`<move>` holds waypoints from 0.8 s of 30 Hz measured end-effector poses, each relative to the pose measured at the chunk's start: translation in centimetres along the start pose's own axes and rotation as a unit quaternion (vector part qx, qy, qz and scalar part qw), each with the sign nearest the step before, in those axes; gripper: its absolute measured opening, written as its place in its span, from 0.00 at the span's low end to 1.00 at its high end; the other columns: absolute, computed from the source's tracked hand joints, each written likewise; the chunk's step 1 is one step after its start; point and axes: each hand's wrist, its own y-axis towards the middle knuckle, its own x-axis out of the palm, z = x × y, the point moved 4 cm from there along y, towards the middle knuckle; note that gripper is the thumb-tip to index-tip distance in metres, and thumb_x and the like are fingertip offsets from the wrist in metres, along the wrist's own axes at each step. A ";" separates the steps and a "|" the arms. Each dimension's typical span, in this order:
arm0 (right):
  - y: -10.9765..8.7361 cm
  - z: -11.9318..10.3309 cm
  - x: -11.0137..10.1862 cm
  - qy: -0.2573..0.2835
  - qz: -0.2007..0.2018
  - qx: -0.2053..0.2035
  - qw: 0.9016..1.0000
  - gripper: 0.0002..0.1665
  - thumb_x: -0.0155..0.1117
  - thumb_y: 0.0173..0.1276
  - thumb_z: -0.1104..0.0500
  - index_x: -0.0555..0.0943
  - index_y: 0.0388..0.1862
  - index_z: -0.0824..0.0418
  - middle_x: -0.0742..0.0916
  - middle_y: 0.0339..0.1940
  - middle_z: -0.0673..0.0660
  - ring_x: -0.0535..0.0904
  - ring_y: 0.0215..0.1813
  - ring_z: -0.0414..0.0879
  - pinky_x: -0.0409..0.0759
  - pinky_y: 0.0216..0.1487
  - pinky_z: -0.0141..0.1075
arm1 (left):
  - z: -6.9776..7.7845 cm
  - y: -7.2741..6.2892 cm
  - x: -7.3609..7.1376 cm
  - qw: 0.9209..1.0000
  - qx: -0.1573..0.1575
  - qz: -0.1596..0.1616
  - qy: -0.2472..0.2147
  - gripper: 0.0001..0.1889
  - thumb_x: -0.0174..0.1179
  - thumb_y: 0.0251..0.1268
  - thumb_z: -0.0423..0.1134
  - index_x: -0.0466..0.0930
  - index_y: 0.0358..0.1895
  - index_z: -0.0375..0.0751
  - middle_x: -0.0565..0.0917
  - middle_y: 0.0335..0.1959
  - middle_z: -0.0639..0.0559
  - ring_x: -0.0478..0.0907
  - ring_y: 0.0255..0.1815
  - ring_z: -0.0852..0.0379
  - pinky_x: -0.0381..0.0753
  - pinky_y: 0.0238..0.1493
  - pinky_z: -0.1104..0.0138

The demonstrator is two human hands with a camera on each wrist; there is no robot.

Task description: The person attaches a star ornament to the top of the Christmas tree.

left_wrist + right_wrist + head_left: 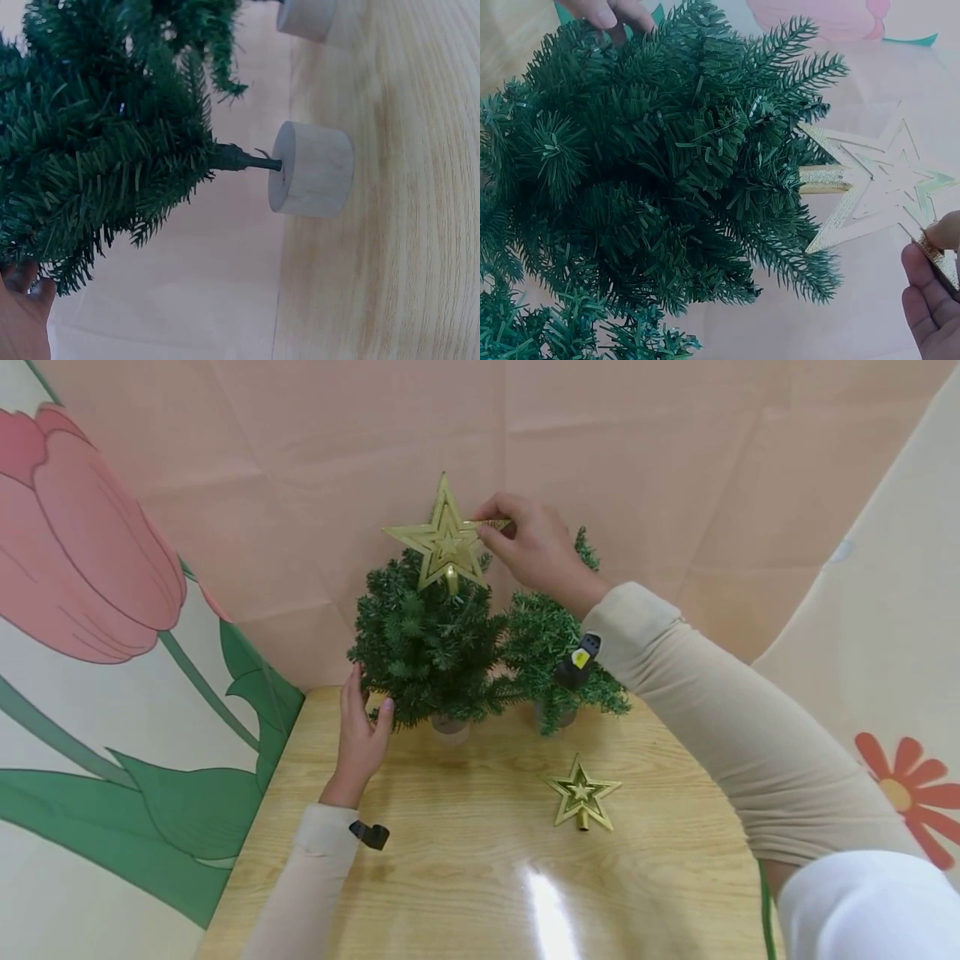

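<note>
A gold star tree topper (447,541) is at the top of the left small artificial Christmas tree (427,643). My right hand (536,543) pinches one point of this star between thumb and fingers. In the right wrist view the topper's short tube (825,179) reaches into the tree's top branches, which hide its end. My left hand (363,735) touches the tree's lower left branches with its fingers spread and relaxed. The tree stands upright on a round pale wooden base (313,169). Another gold star topper (582,793) lies face up on the table.
Close on the right stands another small green tree (551,635), its branches meeting the first tree's. Its round base (307,16) shows in the left wrist view. Behind the wood-grain table (450,843) hangs a pink cloth backdrop (337,443). A flower-printed panel (82,710) borders the left side.
</note>
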 end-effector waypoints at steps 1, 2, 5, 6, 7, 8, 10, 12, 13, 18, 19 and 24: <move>0.0 0.0 0.0 -0.002 0.000 0.001 1.000 0.14 0.56 0.76 0.52 0.79 0.56 0.53 0.83 0.53 0.47 0.81 0.46 0.42 0.79 0.43 0.34 | 0.0 0.0 0.0 1.000 -0.001 -0.001 0.000 0.39 0.51 0.75 0.34 0.38 0.80 0.45 0.50 0.75 0.38 0.51 0.75 0.42 0.58 0.69 0.49; 0.0 0.0 0.0 -0.004 0.001 0.002 1.000 0.14 0.56 0.76 0.52 0.79 0.56 0.53 0.83 0.53 0.47 0.81 0.46 0.41 0.79 0.43 0.34 | 0.1 0.0 0.1 1.000 -0.002 -0.002 0.000 0.38 0.51 0.75 0.34 0.38 0.79 0.45 0.50 0.75 0.38 0.51 0.74 0.41 0.58 0.69 0.49; 0.0 0.0 -0.1 -0.008 0.000 0.006 1.000 0.15 0.55 0.76 0.51 0.79 0.57 0.51 0.83 0.55 0.46 0.80 0.45 0.38 0.79 0.43 0.34 | 0.0 0.1 0.1 1.000 -0.006 -0.004 0.001 0.38 0.51 0.75 0.34 0.38 0.79 0.45 0.50 0.75 0.39 0.51 0.75 0.43 0.58 0.70 0.50; 0.0 0.1 -0.2 -0.008 0.000 0.008 1.000 0.16 0.55 0.76 0.51 0.79 0.58 0.51 0.82 0.55 0.46 0.80 0.45 0.38 0.78 0.43 0.34 | 0.0 0.1 0.2 1.000 -0.007 -0.004 0.001 0.38 0.51 0.75 0.34 0.38 0.79 0.45 0.50 0.75 0.39 0.51 0.75 0.44 0.58 0.70 0.50; -0.1 0.1 -0.2 -0.009 -0.001 0.010 1.000 0.16 0.55 0.76 0.50 0.79 0.59 0.50 0.82 0.56 0.45 0.80 0.45 0.38 0.78 0.42 0.34 | -0.1 0.1 0.2 1.000 -0.007 -0.005 0.002 0.38 0.51 0.75 0.34 0.38 0.79 0.45 0.50 0.75 0.39 0.50 0.75 0.45 0.58 0.70 0.50; -0.1 0.1 -0.2 -0.008 -0.002 0.011 1.000 0.17 0.55 0.76 0.50 0.78 0.60 0.50 0.82 0.57 0.45 0.80 0.45 0.39 0.78 0.42 0.34 | -0.1 0.1 0.2 1.000 -0.008 -0.006 0.002 0.38 0.51 0.75 0.34 0.38 0.80 0.45 0.50 0.76 0.39 0.50 0.75 0.47 0.57 0.70 0.50; -0.1 0.2 -0.3 -0.004 -0.003 0.014 1.000 0.18 0.55 0.76 0.50 0.78 0.61 0.50 0.81 0.58 0.45 0.80 0.46 0.40 0.79 0.42 0.35 | -0.2 0.2 0.3 1.000 -0.007 -0.009 0.003 0.38 0.51 0.75 0.35 0.38 0.80 0.46 0.49 0.76 0.40 0.50 0.75 0.48 0.57 0.70 0.51; -0.1 0.2 -0.3 0.000 -0.003 0.015 1.000 0.19 0.55 0.76 0.50 0.77 0.62 0.51 0.81 0.59 0.44 0.80 0.47 0.40 0.79 0.43 0.35 | -0.2 0.2 0.4 1.000 -0.007 -0.010 0.003 0.38 0.51 0.76 0.36 0.37 0.80 0.46 0.49 0.76 0.40 0.50 0.75 0.47 0.57 0.70 0.51; -0.1 0.2 -0.3 0.004 -0.003 0.016 1.000 0.19 0.56 0.76 0.50 0.77 0.62 0.51 0.81 0.59 0.44 0.80 0.47 0.40 0.79 0.43 0.35 | -0.2 0.1 0.4 1.000 -0.007 -0.011 0.002 0.38 0.51 0.76 0.37 0.37 0.80 0.46 0.49 0.76 0.40 0.50 0.75 0.47 0.57 0.70 0.51; -0.1 0.3 -0.5 0.013 0.005 0.008 1.000 0.19 0.57 0.75 0.51 0.77 0.62 0.52 0.82 0.57 0.45 0.79 0.46 0.39 0.78 0.45 0.33 | -0.2 0.1 0.6 1.000 -0.007 -0.012 0.000 0.38 0.50 0.76 0.39 0.37 0.80 0.47 0.49 0.76 0.40 0.50 0.75 0.47 0.56 0.71 0.52; -0.1 0.3 -0.6 0.014 0.007 0.005 1.000 0.19 0.57 0.75 0.51 0.77 0.61 0.52 0.82 0.56 0.45 0.79 0.46 0.39 0.78 0.46 0.32 | -0.2 0.1 0.6 1.000 -0.007 -0.012 0.000 0.38 0.50 0.76 0.39 0.37 0.80 0.47 0.49 0.76 0.40 0.50 0.75 0.47 0.57 0.71 0.52; 0.1 0.2 -1.0 0.025 0.022 -0.003 0.999 0.19 0.59 0.74 0.53 0.78 0.61 0.54 0.83 0.54 0.47 0.79 0.48 0.39 0.77 0.50 0.30 | -0.2 0.2 0.7 1.000 -0.005 -0.011 0.002 0.39 0.51 0.75 0.35 0.37 0.80 0.47 0.48 0.76 0.41 0.50 0.75 0.48 0.57 0.70 0.52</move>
